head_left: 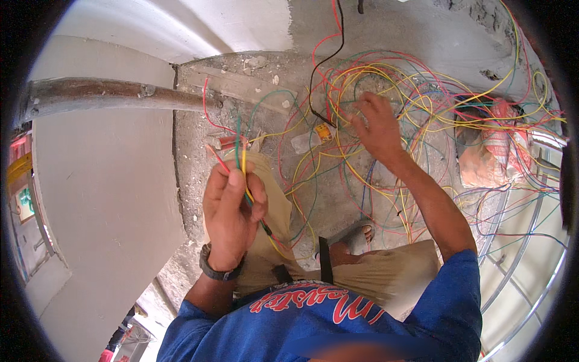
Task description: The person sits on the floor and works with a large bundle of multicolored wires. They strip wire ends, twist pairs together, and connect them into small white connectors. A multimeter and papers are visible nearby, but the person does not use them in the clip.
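Observation:
My left hand (232,202), with a dark watch (222,263) on its wrist, is closed around a small bunch of electrical wires (243,158). Red, green and yellow ends stick up past the thumb, and the lower lengths trail out below the fist. To the right, my right hand (377,130) reaches over a loose tangle of wires (416,117) in yellow, red, green and blue. Its thumb and fingers are bent but apart, and I see nothing gripped between them. Some strands pass close to or under those fingers, and their contact is unclear.
A small yellow-labelled item (324,132) lies by a black cable (312,90). A rusty pipe (120,96) crosses the pale wall panel (108,181) at left. At right are a red-and-white sack (497,142) and curved metal bars (525,232). Rubble bits dot the concrete floor.

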Demonstrator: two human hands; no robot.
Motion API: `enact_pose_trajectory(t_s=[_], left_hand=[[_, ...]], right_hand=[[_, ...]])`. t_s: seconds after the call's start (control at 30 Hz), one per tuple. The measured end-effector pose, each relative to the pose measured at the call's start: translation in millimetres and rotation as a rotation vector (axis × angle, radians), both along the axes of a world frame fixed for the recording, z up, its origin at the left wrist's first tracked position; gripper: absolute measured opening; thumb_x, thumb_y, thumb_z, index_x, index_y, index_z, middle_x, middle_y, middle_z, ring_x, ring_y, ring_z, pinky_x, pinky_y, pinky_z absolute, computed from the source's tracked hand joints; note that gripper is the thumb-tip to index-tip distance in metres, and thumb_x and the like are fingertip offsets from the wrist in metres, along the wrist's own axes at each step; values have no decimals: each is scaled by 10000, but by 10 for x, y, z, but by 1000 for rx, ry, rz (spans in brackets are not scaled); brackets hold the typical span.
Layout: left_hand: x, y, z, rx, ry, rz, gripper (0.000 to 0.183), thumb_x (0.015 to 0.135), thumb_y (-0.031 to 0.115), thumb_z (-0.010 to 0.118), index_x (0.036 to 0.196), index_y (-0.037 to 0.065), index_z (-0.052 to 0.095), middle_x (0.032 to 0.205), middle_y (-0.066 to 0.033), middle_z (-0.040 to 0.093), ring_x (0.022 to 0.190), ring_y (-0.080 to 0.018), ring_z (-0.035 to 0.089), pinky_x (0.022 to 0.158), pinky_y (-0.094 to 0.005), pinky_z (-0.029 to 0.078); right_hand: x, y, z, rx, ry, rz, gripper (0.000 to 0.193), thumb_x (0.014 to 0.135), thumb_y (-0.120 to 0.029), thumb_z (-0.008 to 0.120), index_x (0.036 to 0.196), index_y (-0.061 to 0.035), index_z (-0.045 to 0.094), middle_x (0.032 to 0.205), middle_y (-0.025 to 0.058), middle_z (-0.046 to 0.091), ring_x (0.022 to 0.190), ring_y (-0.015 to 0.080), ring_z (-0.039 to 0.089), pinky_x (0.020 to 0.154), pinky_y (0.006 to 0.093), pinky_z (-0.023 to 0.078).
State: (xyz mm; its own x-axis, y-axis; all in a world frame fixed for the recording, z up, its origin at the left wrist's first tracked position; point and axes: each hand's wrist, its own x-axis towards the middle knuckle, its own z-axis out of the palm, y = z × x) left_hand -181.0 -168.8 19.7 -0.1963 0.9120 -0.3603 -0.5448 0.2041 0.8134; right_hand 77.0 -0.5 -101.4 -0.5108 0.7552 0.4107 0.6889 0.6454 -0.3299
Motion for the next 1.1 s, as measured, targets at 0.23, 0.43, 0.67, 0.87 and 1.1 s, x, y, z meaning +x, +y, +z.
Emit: enact_pose_trajectory(t_s=[0.23, 0.43, 0.67, 0.87, 1.1], left_hand=[[-15, 36, -58, -3, 32, 44, 238, 1096, 247, 441, 1177, 45, 538, 759, -69, 596, 544, -103, 462, 499, -238, 374], [-33, 63, -106, -4, 14, 33, 254, 1099, 242, 430, 1191, 34, 544, 777, -68, 600, 540, -103, 455, 495, -238, 366], [-65, 48, -97, 9, -30, 11, 250, 1095, 239, 440, 1203, 38, 544, 792, -73, 609, 549, -105, 459, 505, -242, 380], [-79, 31, -69, -31, 18, -7, 250, 1085, 246, 471, 1216, 48, 549, 795, -76, 612, 563, -110, 471, 515, -244, 392], [-108, 7, -88, -13, 3, -33, 258, 1082, 257, 480, 1223, 55, 555, 801, -81, 613, 578, -114, 486, 521, -244, 398]], right_hand=[[-183, -266, -106, -1029, -90, 318, 247, 917, -227, 666, 1024, -5, 668, 921, 159, 685, 877, 365, 658, 816, 478, 512], [-496, -842, -786, -920, -397, 534, 268, 991, -258, 555, 1017, -3, 633, 1009, 187, 627, 982, 375, 619, 863, 495, 508], [-860, -44, -1286, -523, 167, 127, 242, 1011, -207, 510, 1095, -9, 621, 1057, 188, 643, 1024, 381, 617, 889, 468, 506], [-914, 125, -1550, -422, -336, 74, 229, 939, -114, 533, 1117, 8, 609, 1077, 214, 636, 1064, 367, 615, 893, 473, 523], [-819, -61, -1687, -570, -657, -27, 207, 883, -111, 568, 1048, 5, 614, 1069, 206, 655, 978, 316, 677, 791, 407, 588]])
